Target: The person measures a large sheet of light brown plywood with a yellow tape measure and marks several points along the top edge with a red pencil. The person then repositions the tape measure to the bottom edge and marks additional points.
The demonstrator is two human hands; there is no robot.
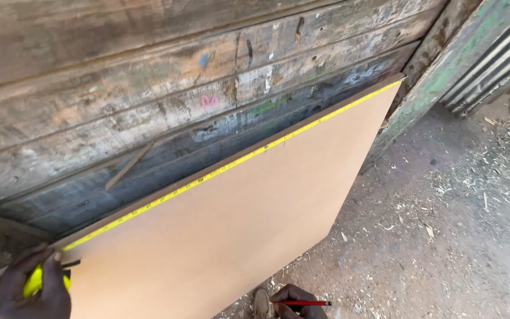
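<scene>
Now the left hand grips the tape case, so the tape lies stretched along the top edge of the board; the right hand pinches a red pencil below.

Far side: plank wall runs the whole width, closed to passage. Fibreboard sheet leans with its top edge against the wall; only a narrow dark wedge stays open behind it. Tape measure blade lies along that top edge, so the edge itself is occupied. Right: corrugated metal panel and green-painted post block the far right corner. Near right: dirt floor is open, strewn with wood shavings, free for hands to pass.
</scene>
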